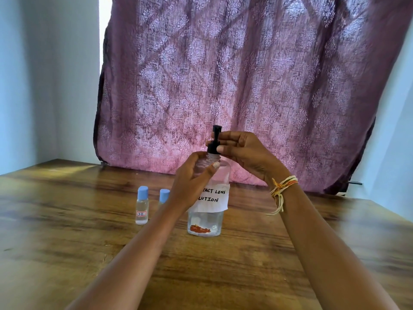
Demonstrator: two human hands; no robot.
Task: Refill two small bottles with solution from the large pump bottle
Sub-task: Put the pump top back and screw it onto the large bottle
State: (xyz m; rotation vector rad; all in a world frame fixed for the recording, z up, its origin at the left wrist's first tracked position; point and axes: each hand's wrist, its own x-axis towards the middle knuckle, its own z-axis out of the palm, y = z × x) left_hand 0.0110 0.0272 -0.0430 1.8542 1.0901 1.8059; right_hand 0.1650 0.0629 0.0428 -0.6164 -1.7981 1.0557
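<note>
Wooden table [67,220] before the curtain holds the upright pump bottle [207,220], my left hand [192,180] gripping its shoulder, my right hand [241,151] pinching the black pump collar [212,149] directly above, both capped small bottles [142,205] waiting just left.

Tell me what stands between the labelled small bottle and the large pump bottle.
In the head view, the second small bottle stands between the labelled small bottle and the pump bottle, partly hidden by the left hand.
</note>
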